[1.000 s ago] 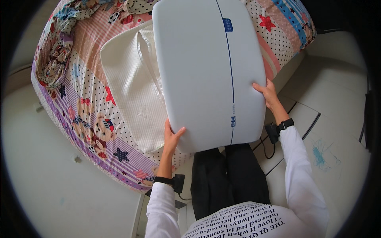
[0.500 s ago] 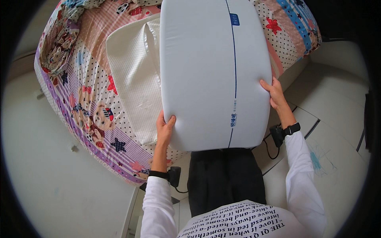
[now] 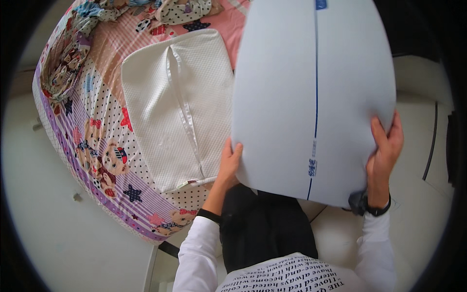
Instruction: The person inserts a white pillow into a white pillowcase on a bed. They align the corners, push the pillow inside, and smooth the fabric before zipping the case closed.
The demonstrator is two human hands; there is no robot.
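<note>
A large pale-blue foam pillow (image 3: 277, 97) with a dark blue stripe is held up in front of me, tilted a little. My left hand (image 3: 229, 164) grips its lower left edge, thumb on the face. On the right edge, my right hand (image 3: 384, 151) is closed with the thumb pressed into the surface; the fingers behind the pillow are partly hidden. To the left, a white quilted pillowcase (image 3: 146, 107) lies flat on the bed, its long slit edged with shiny white tape facing up.
The bed (image 3: 104, 160) wears a sheet patterned with bears, stars and dots. Bunched patterned bedding (image 3: 68, 73) sits at its far left, with more folds along the back. Pale floor (image 3: 418, 131) shows on the right, and a white surface (image 3: 53, 209) at the left.
Both hands have carried the pillow to the right and closer to me. More of the white pillowcase, half covered before, now shows on the bed.
</note>
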